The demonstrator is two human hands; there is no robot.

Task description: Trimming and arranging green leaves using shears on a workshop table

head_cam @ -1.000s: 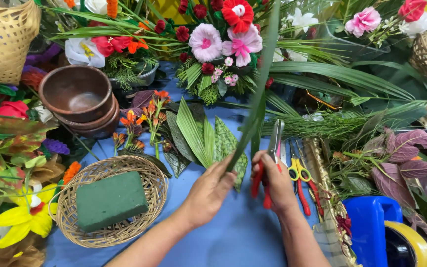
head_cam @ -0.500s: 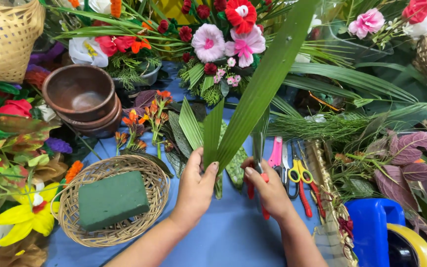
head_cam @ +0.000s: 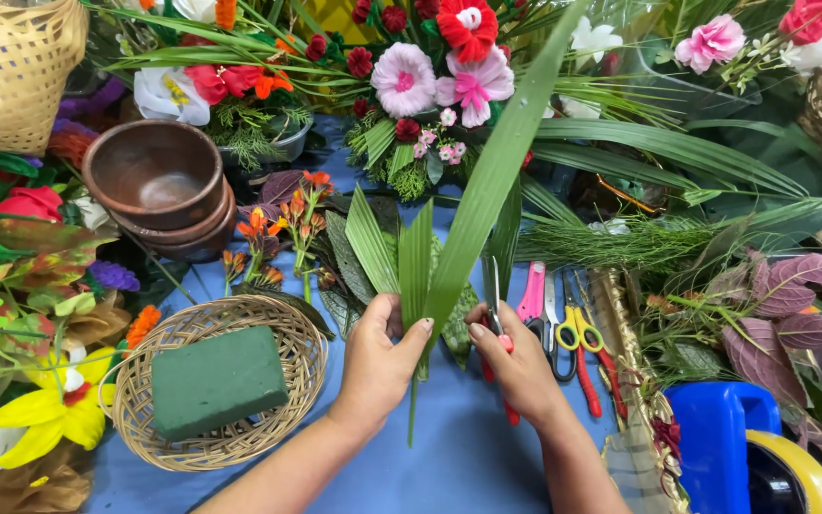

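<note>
My left hand (head_cam: 380,362) grips the base of a long green palm leaf (head_cam: 490,186) that rises up and to the right over the flowers. My right hand (head_cam: 518,364) holds red-handled scissors (head_cam: 497,314), blades pointing up beside the leaf's lower edge. Under both hands several short cut green leaves (head_cam: 373,243) lie fanned on the blue table cover (head_cam: 459,457). To the left a round wicker basket (head_cam: 292,333) holds a dark green foam block (head_cam: 218,381).
Stacked brown bowls (head_cam: 156,186) sit at the upper left. Pink, yellow and red scissors (head_cam: 563,319) lie right of my right hand. Artificial flowers (head_cam: 435,71) and foliage ring the table. A blue container (head_cam: 715,428) and purple leaves (head_cam: 777,319) are at the right.
My left hand has drawn the palm leaf upright and nearer. My right hand has lifted the red scissors off the table and brought them beside the leaf.
</note>
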